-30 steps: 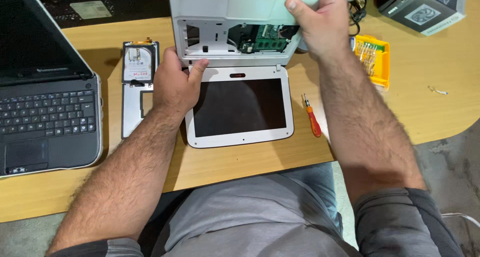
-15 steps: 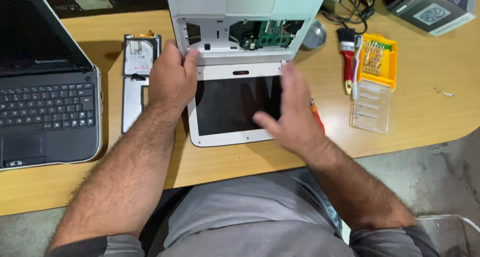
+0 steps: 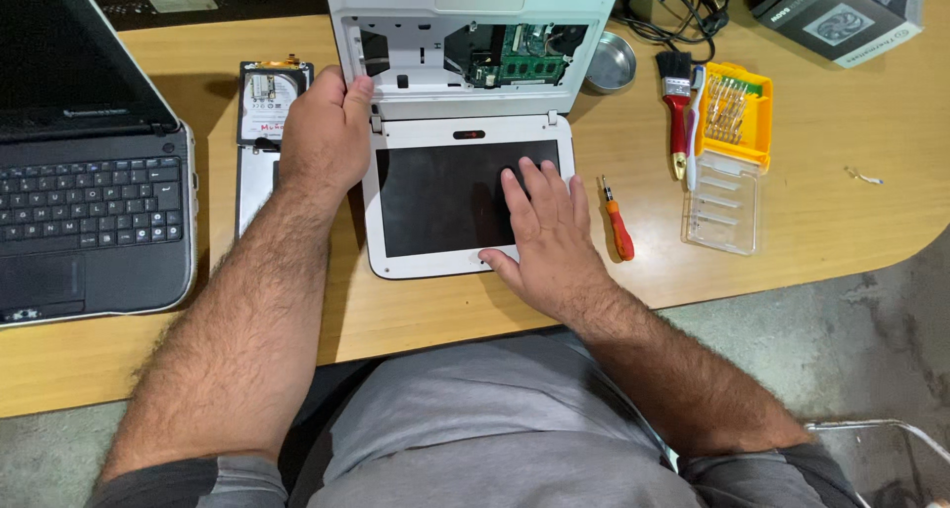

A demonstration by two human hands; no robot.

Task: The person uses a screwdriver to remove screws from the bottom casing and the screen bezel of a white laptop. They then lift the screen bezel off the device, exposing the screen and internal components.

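Resting mid-desk, the small white laptop (image 3: 465,122) lies opened flat, its base panel off and circuit board exposed. Left hand (image 3: 319,137) grips the base's left edge; right hand (image 3: 547,233) lies flat and unclenched on the dark screen. Likely light, stiff plastic; glass and board fragile, so edges are the safest hold.

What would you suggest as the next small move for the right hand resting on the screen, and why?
Probably lifting the right hand off the dark screen and taking the orange screwdriver lying just beside it. The white laptop base is open, its green board exposed, and the left hand already steadies the hinge edge.
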